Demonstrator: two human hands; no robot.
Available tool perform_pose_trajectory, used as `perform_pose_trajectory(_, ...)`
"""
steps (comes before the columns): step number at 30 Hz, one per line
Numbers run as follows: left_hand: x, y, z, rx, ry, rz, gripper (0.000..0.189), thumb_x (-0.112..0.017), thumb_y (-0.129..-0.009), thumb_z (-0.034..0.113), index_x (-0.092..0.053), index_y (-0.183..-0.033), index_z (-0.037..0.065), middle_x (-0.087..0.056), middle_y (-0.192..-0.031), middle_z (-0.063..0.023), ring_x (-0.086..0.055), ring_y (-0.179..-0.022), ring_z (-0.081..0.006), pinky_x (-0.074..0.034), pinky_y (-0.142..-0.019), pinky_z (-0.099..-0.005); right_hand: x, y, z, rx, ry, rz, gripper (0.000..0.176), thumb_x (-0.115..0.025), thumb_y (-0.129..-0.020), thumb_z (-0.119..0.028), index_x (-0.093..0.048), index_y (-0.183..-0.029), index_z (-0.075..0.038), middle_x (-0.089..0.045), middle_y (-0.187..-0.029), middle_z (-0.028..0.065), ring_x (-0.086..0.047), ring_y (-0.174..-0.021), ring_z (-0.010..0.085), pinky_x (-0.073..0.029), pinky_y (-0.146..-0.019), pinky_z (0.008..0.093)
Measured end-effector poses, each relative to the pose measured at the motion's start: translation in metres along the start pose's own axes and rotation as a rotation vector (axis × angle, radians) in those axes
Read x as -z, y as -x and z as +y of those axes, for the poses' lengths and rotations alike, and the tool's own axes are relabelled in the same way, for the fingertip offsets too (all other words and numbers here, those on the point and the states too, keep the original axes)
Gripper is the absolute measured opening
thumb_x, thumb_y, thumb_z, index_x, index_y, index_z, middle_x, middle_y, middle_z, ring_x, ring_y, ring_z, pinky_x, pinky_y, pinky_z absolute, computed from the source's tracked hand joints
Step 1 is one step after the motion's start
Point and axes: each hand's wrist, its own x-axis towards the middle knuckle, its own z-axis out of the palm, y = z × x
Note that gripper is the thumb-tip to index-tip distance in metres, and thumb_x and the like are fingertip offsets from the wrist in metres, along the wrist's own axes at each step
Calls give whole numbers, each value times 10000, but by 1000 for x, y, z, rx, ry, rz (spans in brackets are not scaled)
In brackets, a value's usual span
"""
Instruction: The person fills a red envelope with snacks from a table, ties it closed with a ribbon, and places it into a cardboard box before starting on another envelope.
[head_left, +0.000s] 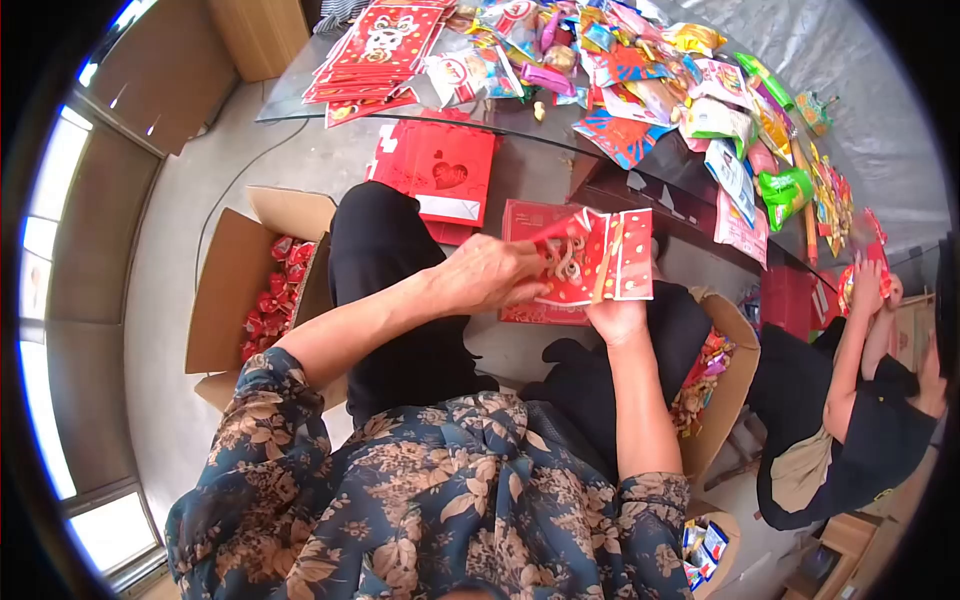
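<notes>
A red gift bag (pixel 585 268) with gold dots and a gold pattern is held above my lap. My right hand (pixel 618 318) grips it from below, with most of the fingers hidden behind it. My left hand (pixel 495 272) reaches across from the left, its fingers bent at the bag's left edge and closed on it. Whether anything else is in those fingers cannot be seen. Beneath the bag lies a flat red box (pixel 530 222). On the glass table (pixel 290 90) ahead is a stack of flat red bags (pixel 380 50).
Many wrapped snacks (pixel 720 80) cover the table. A cardboard box (pixel 225 290) with red-wrapped sweets stands left, another cardboard box (pixel 735 385) with mixed sweets right. Red paper bags (pixel 445 170) are under the table's edge. A co-worker's hands (pixel 868 285) hold a red packet at right.
</notes>
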Motion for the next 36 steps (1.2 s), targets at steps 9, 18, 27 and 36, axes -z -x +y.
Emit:
perform_pose_trajectory(9,-37,-50,-16,370,1020,82,446,-640,-917,464,-631,-1058,41,-646,-820,-50,-563,-594,-106,-446,-519,-277,13,-5,24,77,507,189,589,-534,-979,-452,-430,-1418,-74,-530,-1341,58,-521,-1209,166,-398,-1049,352)
perform_pose_trajectory(18,-50,-42,-29,440,1067,94,512,-687,-857,529,-580,-1048,67,-600,-781,-33,-539,-550,-86,-407,-485,-240,-4,-4,37,81,661,251,572,-516,-996,-447,-432,-1418,-69,-522,-1338,63,-511,-1214,162,-445,-997,334)
perform_pose_trajectory(27,-54,-38,-30,415,1174,62,458,-626,-921,486,-568,-1074,59,-602,-778,-25,-550,-522,-83,-406,-460,-234,1,-6,41,68,654,248,522,-474,-1019,-421,-443,-1390,-55,-552,-1286,72,-555,-1156,156,-468,-971,334)
perform_pose_trajectory(36,-69,-36,-36,373,1230,135,264,-585,-982,321,-584,-998,58,-578,-685,15,-539,-505,-76,-402,-453,-235,3,-4,40,11,586,195,578,-445,-1011,-482,-434,-1366,-25,-582,-1224,99,-588,-1109,195,-492,-926,342)
